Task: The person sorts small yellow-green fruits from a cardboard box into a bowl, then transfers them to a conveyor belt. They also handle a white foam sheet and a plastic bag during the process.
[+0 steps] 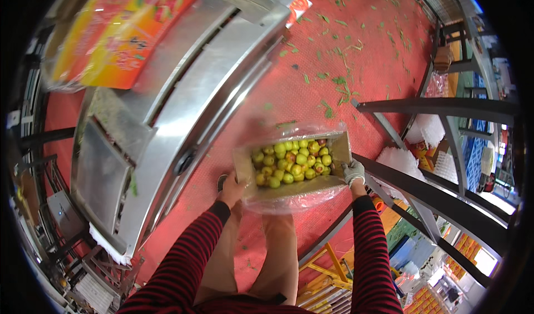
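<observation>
A cardboard box (pixel 341 147) lined with clear plastic film (pixel 292 203) is held out in front of my legs. Green-yellow jujubes (pixel 290 164), some blushed red-brown, cover its bottom. My left hand (pixel 232 191), bare, grips the left end wall. On the opposite end, my right hand (pixel 353 172) wears a pale knit glove and clasps the rim, its fingertips curled over the edge. The far side of the box is slightly blurred.
To the left stands a stainless steel sorting table (pixel 196 105) bearing a bright printed carton (pixel 121 43) in clear plastic. Dark metal frames (pixel 434 201) edge the right, with white foam netting (pixel 398 164) behind. Leaves litter the red floor (pixel 333 55). A yellow metal frame (pixel 327 268) sits low right.
</observation>
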Demonstrator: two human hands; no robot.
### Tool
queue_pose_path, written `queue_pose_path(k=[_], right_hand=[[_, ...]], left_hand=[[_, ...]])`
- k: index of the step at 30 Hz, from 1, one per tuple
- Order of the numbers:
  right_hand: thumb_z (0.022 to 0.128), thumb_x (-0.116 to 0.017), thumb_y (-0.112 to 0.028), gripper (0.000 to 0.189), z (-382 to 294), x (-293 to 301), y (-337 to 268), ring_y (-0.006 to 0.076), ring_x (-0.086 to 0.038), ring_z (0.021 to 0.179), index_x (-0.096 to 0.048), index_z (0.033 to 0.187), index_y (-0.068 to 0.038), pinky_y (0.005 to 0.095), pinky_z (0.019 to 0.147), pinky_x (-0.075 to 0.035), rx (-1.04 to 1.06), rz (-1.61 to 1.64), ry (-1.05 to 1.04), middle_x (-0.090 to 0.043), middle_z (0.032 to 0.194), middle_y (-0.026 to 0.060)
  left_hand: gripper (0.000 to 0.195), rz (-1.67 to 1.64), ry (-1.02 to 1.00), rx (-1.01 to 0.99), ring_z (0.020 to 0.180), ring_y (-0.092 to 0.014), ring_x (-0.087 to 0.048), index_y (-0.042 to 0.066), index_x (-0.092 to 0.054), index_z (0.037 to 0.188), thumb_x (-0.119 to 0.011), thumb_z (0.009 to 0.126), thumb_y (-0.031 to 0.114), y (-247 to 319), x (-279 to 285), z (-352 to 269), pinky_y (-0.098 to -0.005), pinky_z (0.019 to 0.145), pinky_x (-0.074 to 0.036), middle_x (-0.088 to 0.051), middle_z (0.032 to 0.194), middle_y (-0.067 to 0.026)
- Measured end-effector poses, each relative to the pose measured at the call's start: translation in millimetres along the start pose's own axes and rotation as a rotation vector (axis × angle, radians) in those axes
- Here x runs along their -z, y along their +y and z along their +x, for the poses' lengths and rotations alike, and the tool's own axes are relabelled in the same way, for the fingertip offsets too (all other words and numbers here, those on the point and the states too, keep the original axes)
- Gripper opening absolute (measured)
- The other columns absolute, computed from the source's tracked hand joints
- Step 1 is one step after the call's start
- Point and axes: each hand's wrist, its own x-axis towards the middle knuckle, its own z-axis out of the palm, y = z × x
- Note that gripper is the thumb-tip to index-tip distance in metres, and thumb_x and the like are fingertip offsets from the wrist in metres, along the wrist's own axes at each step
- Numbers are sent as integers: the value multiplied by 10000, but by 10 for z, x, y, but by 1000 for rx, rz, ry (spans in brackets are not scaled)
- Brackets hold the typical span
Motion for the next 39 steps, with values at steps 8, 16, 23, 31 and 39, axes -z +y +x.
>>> queue_pose_path(k=[8,16,23,31,39], right_hand=[[898,-543,-58,266,385,-1525,530,323,-688,857,-671,1131,-70,383,764,-517,-95,317,305,-706,930,183],[867,-622,-183,449,-896,-1082,-493,405,-577,1014,-527,1286,-50,482,873,-483,-126,-63,337,-574,1113,213],[953,-495,-208,386,-2787,259,-1926,412,-568,1166,-560,1324,-127,445,995,-469,114,178,-119,-572,1301,226],[835,-625,-69,309,-4610,2749,-3775,362,-627,1015,-623,1144,-61,419,873,-528,439,-68,847,-641,1108,165],[806,-713,-99,309,-6898,5766,-3876,346,-635,1048,-665,1111,-79,422,926,-515,201,-878,1514,-657,1149,149]], left_hand=[[358,425,60,-42,939,-281,-676,41,-529,1224,-638,893,125,-716,-656,1386,-398,834,-514,-682,1038,-166],[420,173,10,-132,753,-222,-552,14,-536,964,-848,722,159,-945,-110,739,-385,696,-479,-557,897,-89],[266,277,-223,-277,789,-255,-614,29,-530,955,-715,796,136,-108,702,-874,-361,720,-507,-611,849,-136],[237,332,-690,-687,879,-239,-600,6,-576,1009,-657,935,217,1134,1695,-1038,-365,819,-507,-637,933,-125],[171,667,-283,-868,730,-343,-625,-5,-641,940,-509,866,75,1090,3192,-291,-430,690,-519,-679,839,-193]])
